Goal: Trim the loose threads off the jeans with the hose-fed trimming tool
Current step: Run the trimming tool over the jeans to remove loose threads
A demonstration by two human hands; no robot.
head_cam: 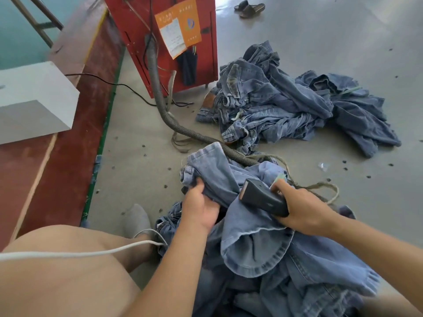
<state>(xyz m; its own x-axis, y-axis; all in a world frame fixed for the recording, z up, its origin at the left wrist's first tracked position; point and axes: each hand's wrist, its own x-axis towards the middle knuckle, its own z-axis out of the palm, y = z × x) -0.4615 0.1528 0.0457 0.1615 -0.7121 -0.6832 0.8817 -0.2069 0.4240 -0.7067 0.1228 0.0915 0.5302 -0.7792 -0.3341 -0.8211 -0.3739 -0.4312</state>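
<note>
A pair of blue jeans lies bunched across my lap and the floor. My left hand grips a fold of the denim near the waistband end. My right hand holds the dark grey trimming tool, whose flat head points left onto the cloth. A ribbed grey hose runs from the tool across the floor up to a red machine.
A heap of more blue jeans lies on the grey floor at the right. A red wooden platform with a white box borders the left. Sandals lie far back. A white cord crosses my knee.
</note>
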